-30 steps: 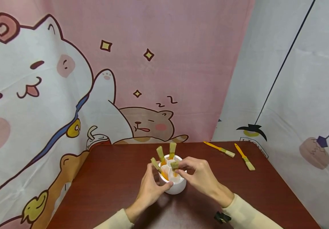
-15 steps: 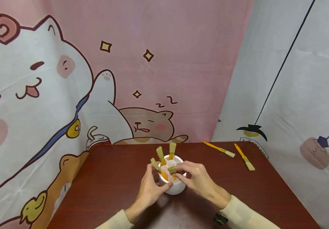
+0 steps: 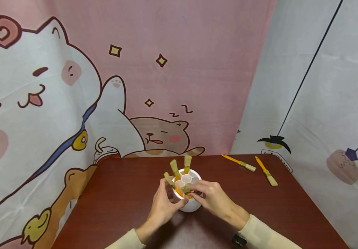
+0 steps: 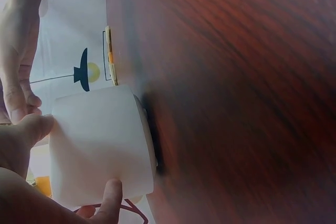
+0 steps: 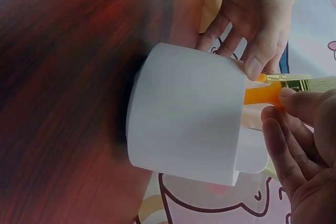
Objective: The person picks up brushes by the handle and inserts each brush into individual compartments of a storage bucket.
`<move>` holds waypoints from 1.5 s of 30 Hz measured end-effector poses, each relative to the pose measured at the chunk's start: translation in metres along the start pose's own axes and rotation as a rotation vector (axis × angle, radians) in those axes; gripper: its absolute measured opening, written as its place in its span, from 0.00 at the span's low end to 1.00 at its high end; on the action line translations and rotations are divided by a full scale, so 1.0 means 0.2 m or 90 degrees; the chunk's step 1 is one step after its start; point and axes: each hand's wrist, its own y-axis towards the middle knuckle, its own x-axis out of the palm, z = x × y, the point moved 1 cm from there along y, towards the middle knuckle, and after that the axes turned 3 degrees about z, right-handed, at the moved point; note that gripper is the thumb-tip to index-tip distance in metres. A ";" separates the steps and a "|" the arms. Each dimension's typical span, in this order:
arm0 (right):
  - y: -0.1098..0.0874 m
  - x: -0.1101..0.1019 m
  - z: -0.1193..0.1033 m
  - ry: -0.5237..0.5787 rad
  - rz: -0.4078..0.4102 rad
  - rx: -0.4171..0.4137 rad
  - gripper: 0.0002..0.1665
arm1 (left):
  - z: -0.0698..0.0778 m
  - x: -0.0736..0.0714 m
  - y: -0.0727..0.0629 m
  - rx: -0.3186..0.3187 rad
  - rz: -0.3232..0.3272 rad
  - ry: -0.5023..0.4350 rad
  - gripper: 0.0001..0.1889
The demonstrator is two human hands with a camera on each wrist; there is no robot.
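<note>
Our right hand (image 3: 215, 200) pinches a brush (image 5: 264, 96) near its metal collar, while our left hand (image 3: 163, 201) grips the white holder (image 3: 191, 206), thumb at the near rim. The brush is between our hands, bristles up, handle pointing down into a near compartment, long axis close to upright. We judge this the lowering-in step; the next move probably calls for easing the handle down and letting go. Beyond our left fingertips, three standing brushes (image 3: 175, 168) lean bristles-up; farther out past our right hand, two loose brushes (image 3: 266, 170) lie on the table (image 3: 119, 197)
</note>
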 end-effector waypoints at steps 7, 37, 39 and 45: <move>0.00 0.01 -0.01 -0.047 0.003 -0.021 0.22 | -0.01 0.00 0.01 0.010 0.002 0.009 0.51; -0.01 -0.01 -0.05 -0.129 -0.045 0.003 0.14 | 0.00 -0.01 0.02 0.015 -0.005 0.015 0.51; -0.01 -0.02 -0.04 -0.119 -0.033 0.008 0.14 | 0.00 -0.01 0.02 0.015 -0.009 0.012 0.51; -0.02 -0.07 -0.03 -0.107 -0.005 0.035 0.12 | -0.02 -0.02 0.04 0.021 -0.040 -0.035 0.50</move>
